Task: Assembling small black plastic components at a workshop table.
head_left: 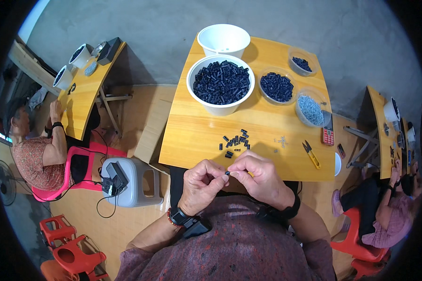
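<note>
At the near edge of the table my left hand (202, 183) and my right hand (260, 177) meet, thumbs and fingertips pinched together. Between them is a small black plastic part (227, 173), mostly covered by the fingertips. Just beyond lies a loose pile of small black plastic parts (239, 140). Several tiny metal pins (281, 141) are scattered to its right. Yellow-handled thread snips (311, 155) rest farther right, blades pointing away from me. A big white bowl (191, 86) heaped with black parts stands beyond the pile.
Behind it is another white bowl (224, 37). Clear tubs hold black parts (276, 87), more black parts (302, 63) and silvery pins (309, 110). A red phone (327, 136) lies at the table's right edge. A grey stool (131, 182) is at left; people sit at side tables.
</note>
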A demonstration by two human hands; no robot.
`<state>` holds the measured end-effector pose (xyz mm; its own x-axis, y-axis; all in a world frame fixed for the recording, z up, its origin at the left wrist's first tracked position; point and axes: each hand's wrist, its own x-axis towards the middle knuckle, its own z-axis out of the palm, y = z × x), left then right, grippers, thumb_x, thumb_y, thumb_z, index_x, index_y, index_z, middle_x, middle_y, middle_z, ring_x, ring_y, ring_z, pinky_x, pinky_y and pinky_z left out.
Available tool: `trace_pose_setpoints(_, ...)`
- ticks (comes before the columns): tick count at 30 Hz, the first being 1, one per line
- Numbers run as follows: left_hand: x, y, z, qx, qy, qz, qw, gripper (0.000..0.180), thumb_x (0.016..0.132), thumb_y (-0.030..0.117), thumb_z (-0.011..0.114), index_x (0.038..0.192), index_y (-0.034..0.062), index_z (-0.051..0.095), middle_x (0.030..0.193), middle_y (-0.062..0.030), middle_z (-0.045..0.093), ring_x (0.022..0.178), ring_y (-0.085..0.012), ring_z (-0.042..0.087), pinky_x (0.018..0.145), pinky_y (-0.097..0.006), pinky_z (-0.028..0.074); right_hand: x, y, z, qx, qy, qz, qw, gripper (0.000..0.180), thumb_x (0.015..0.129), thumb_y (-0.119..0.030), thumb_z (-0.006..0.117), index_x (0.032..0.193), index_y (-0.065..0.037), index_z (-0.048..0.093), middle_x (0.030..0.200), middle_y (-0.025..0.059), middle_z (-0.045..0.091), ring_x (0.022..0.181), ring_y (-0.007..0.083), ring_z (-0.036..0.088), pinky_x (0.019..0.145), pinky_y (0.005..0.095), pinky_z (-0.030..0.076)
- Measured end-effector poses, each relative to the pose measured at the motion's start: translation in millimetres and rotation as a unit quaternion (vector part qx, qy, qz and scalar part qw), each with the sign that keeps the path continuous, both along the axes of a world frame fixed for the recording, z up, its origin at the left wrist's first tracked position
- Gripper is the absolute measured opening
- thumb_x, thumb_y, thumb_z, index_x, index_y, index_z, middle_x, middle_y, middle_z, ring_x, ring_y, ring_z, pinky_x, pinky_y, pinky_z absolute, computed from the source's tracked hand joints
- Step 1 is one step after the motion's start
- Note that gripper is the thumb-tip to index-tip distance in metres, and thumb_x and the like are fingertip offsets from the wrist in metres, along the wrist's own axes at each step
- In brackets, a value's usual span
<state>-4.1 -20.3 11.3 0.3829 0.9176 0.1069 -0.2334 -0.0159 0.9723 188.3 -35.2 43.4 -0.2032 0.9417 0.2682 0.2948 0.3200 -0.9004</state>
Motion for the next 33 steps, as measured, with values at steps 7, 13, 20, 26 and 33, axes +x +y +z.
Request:
trace_pose_setpoints(7, 4.6, -0.6, -2.9, -0.171, -0.068, -0.023, 0.983, 0.012, 0.09, -0.003, 0.067, 0.089, 0.0033, 0.056, 0.088, -0.0114, 0.069, 0.072, -0.0149, 0.067, 0.069, -0.029, 0.057, 3.5, -2.7, -15.6, -0.101, 0.148, 0.018, 0.984, 0.014, 0.087, 0.003, 0.067, 0.101, 0.002, 0.069, 0.09, 0.0065, 0.066, 0.079, 0.0126, 0.065, 0.07, 0.0256, 0.052)
trace_pose_setpoints(13, 4.3, 2.2, -3.6, -0.187, -0.089, -0.008, 0.978, 0.01, 0.091, -0.003, 0.065, 0.094, 0.0028, 0.058, 0.089, -0.0118, 0.07, 0.072, -0.0156, 0.068, 0.069, -0.029, 0.058, -2.9, -4.7, -14.2, -0.153, 0.182, -0.023, 0.971, 0.008, 0.088, 0.002, 0.067, 0.096, 0.002, 0.069, 0.088, 0.0038, 0.066, 0.081, 0.0099, 0.065, 0.073, 0.0229, 0.052)
trace_pose_setpoints(20, 1.8, 3.1, -7.3, -0.2, -0.094, -0.003, 0.975, 0.009, 0.092, -0.003, 0.064, 0.098, 0.0015, 0.06, 0.09, -0.0125, 0.07, 0.072, -0.0157, 0.068, 0.069, -0.029, 0.058, -5.5, 0.5, -14.8, -0.071, 0.112, -0.022, 0.991, 0.004, 0.088, 0.003, 0.067, 0.09, 0.001, 0.068, 0.085, 0.0063, 0.066, 0.077, 0.0112, 0.063, 0.067, 0.025, 0.05)
trace_pose_setpoints(26, 1.8, 2.0, -7.0, -0.194, -0.084, 0.0, 0.977, 0.009, 0.091, -0.004, 0.064, 0.097, 0.0017, 0.06, 0.09, -0.0113, 0.07, 0.072, -0.014, 0.067, 0.068, -0.026, 0.057, -8.8, 0.3, -14.7, -0.052, 0.1, -0.019, 0.993, 0.004, 0.087, 0.005, 0.065, 0.089, 0.001, 0.067, 0.084, 0.0078, 0.066, 0.077, 0.0164, 0.064, 0.068, 0.0274, 0.051)
trace_pose_setpoints(33, -5.0, 4.4, -15.3, -0.16, 0.013, -0.018, 0.987, 0.009, 0.091, -0.003, 0.065, 0.095, 0.002, 0.059, 0.086, -0.0078, 0.068, 0.07, -0.0105, 0.065, 0.066, -0.023, 0.055, -0.8, 5.3, -22.2, -0.018, 0.022, 0.044, 0.999, 0.004, 0.087, 0.003, 0.064, 0.088, 0.002, 0.067, 0.084, 0.0088, 0.066, 0.078, 0.0183, 0.064, 0.068, 0.0297, 0.051)
